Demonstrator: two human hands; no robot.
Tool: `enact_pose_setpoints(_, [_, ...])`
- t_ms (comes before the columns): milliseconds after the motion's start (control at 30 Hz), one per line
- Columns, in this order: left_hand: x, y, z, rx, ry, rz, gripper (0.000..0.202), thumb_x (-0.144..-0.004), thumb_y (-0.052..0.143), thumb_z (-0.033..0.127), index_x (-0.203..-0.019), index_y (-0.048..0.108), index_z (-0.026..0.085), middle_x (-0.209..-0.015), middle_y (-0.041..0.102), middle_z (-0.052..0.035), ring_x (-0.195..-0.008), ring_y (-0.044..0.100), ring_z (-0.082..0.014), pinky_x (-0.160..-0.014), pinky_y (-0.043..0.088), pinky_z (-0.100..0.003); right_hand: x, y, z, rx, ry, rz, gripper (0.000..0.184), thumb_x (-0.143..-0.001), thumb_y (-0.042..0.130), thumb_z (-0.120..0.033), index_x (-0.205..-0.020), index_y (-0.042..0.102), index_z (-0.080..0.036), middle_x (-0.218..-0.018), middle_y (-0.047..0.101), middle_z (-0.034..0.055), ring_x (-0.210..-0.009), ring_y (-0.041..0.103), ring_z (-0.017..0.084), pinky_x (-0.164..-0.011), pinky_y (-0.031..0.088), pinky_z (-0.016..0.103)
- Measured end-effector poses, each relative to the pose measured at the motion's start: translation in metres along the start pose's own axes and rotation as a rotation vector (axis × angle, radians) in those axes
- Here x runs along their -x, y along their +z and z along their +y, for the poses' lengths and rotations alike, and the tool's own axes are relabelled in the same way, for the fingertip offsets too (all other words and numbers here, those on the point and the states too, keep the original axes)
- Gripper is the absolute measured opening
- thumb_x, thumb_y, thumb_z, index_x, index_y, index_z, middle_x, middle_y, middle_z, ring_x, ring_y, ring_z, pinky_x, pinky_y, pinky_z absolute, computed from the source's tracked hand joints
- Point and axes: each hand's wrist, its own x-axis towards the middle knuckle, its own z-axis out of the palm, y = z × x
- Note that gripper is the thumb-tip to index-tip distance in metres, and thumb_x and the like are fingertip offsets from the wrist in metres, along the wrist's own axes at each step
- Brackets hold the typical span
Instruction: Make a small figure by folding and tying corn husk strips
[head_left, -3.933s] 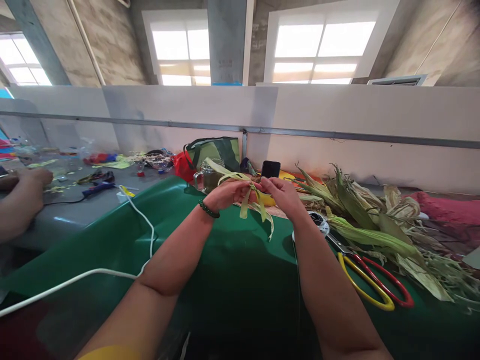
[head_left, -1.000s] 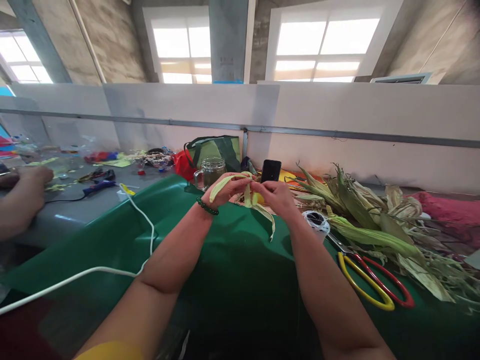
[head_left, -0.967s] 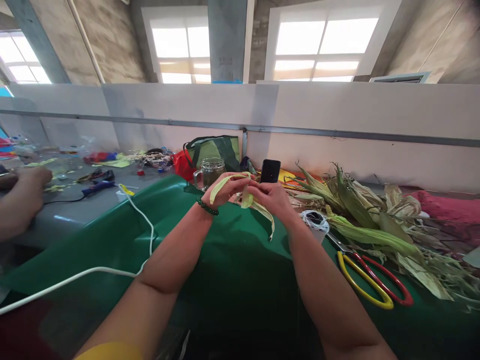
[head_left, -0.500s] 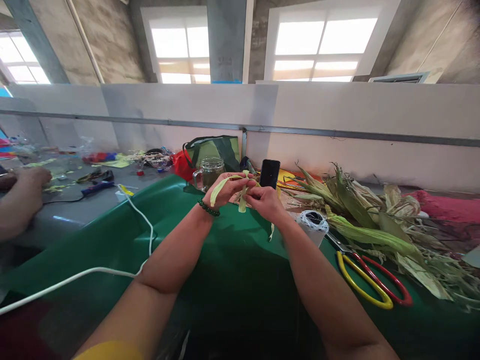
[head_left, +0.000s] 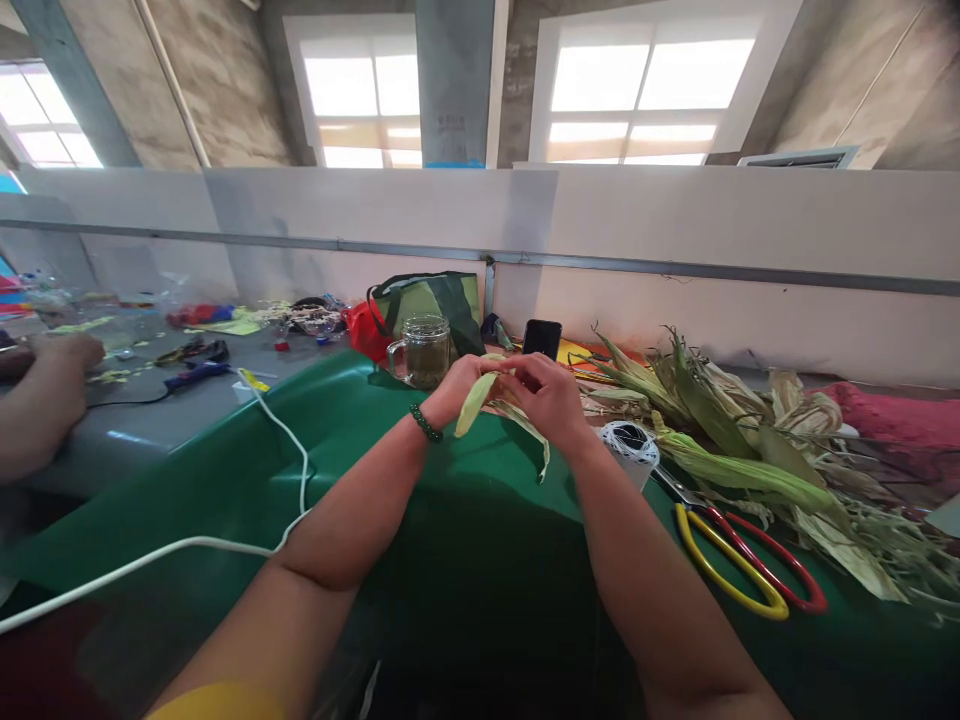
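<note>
Pale green strips of corn husk [head_left: 475,404] are pinched between my two hands above the green sheet [head_left: 480,550]. My left hand [head_left: 459,388], with a dark bead bracelet at the wrist, grips the husk from the left, and one strip hangs below its fingers. Close against it, my right hand [head_left: 551,395] has its fingers closed on the same husk, where another strip dangles down. The fingertips partly hide the join. A phone [head_left: 541,339] stands upright just behind my hands. Left of them is a glass mug [head_left: 426,350] of brownish liquid.
To the right lie scissors [head_left: 739,560] with red and yellow handles, a spool of white cord [head_left: 630,442] and a heap of corn husks [head_left: 735,440]. A white cable [head_left: 187,543] crosses the left side. Another person's hand [head_left: 67,355] rests at the far left table.
Both hands have come closer together, the left moving slightly right and down. The upright husk piece is now mostly covered by my fingers, and the phone is partly hidden by my right hand.
</note>
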Motion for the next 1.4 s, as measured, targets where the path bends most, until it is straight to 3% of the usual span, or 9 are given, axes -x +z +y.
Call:
enact_pose_setpoints(167, [0.001,0.004,-0.002,-0.267,0.031,-0.044,0.02,-0.067,0.058,0.025,-0.052,0.057,0.011,-0.052,0.035,0.0042,-0.058,0.032,-0.0086,-0.053,0.025,-0.021,-0.001,0.0,0.005,0.069,-0.046,-0.085,0.016,-0.085,0.06,-0.022,-0.093,0.074,-0.023,-0.087,0.064,0.0043,-0.067,0.058,0.015,-0.065,0.045,0.027])
enact_pose_setpoints(400, [-0.003,0.011,-0.005,-0.289,-0.063,0.001,0.03,-0.059,0.055,0.011,-0.038,0.034,0.014,-0.046,0.022,0.0055,-0.052,0.023,-0.0061,-0.049,0.018,-0.022,0.003,0.007,0.001,-0.015,-0.095,-0.084,0.016,-0.084,0.058,-0.021,-0.083,0.074,-0.023,-0.084,0.065,0.0047,-0.074,0.062,0.018,-0.069,0.049,0.03])
enact_pose_setpoints(533, [-0.001,0.005,0.001,-0.004,-0.134,-0.098,0.028,-0.063,0.067,0.022,-0.044,0.049,0.012,-0.045,0.04,0.0051,-0.049,0.034,-0.0062,-0.048,0.029,-0.019,0.001,0.007,0.0,-0.115,-0.008,-0.061,0.015,-0.083,0.058,-0.026,-0.081,0.072,-0.021,-0.085,0.068,0.0057,-0.078,0.063,0.019,-0.072,0.05,0.031])
enact_pose_setpoints(700, [0.001,-0.004,0.008,0.37,-0.334,-0.209,0.039,-0.065,0.079,0.045,-0.063,0.066,0.009,-0.056,0.063,-0.0045,-0.054,0.057,-0.0119,-0.051,0.04,-0.021,-0.004,-0.003,0.004,-0.253,0.156,0.083,0.035,-0.082,0.059,-0.045,-0.103,0.067,-0.019,-0.083,0.069,0.0047,-0.071,0.061,0.017,-0.066,0.049,0.029])
enact_pose_setpoints(833, [0.001,-0.009,0.008,0.581,-0.418,-0.23,0.052,-0.071,0.073,0.058,-0.079,0.071,0.007,-0.071,0.072,-0.0143,-0.064,0.067,-0.0179,-0.056,0.046,-0.024,-0.008,-0.011,0.012,-0.146,0.211,0.203,0.041,-0.082,0.054,-0.058,-0.07,0.063,-0.019,-0.064,0.061,0.0022,-0.061,0.054,0.015,-0.059,0.044,0.027])
enact_pose_setpoints(1000, [0.002,-0.013,0.008,0.616,-0.427,-0.218,0.057,-0.071,0.071,0.062,-0.089,0.072,0.008,-0.079,0.073,-0.0146,-0.074,0.069,-0.0212,-0.067,0.052,-0.029,-0.009,-0.016,0.022,-0.136,0.274,-0.037,0.061,-0.083,0.047,-0.07,-0.053,0.059,-0.018,-0.052,0.055,0.002,-0.055,0.051,0.015,-0.054,0.039,0.027])
enact_pose_setpoints(1200, [0.001,-0.014,0.006,0.487,-0.304,-0.183,0.043,-0.056,0.087,0.042,-0.08,0.071,0.009,-0.068,0.068,-0.0048,-0.061,0.061,-0.0128,-0.062,0.049,-0.025,-0.007,-0.023,0.01,-0.217,0.305,-0.359,0.04,-0.075,0.066,-0.055,-0.082,0.073,-0.017,-0.072,0.068,0.0023,-0.067,0.058,0.017,-0.059,0.041,0.026])
enact_pose_setpoints(1300, [0.002,-0.015,0.008,0.456,-0.275,-0.157,0.04,-0.059,0.085,0.04,-0.079,0.071,0.009,-0.065,0.066,-0.0035,-0.06,0.059,-0.0121,-0.061,0.047,-0.024,-0.007,-0.024,0.008,-0.275,0.3,-0.399,0.036,-0.074,0.064,-0.051,-0.08,0.073,-0.016,-0.067,0.064,0.0008,-0.061,0.052,0.013,-0.057,0.038,0.025])
enact_pose_setpoints(1400, [0.004,-0.017,0.012,0.36,-0.274,-0.169,0.034,-0.062,0.083,0.037,-0.078,0.071,0.009,-0.067,0.067,-0.0042,-0.065,0.062,-0.0137,-0.065,0.048,-0.025,-0.009,-0.026,0.013,-0.177,0.273,-0.342,0.037,-0.073,0.062,-0.051,-0.067,0.067,-0.015,-0.054,0.048,-0.0033,-0.052,0.037,0.009,-0.049,0.027,0.024])
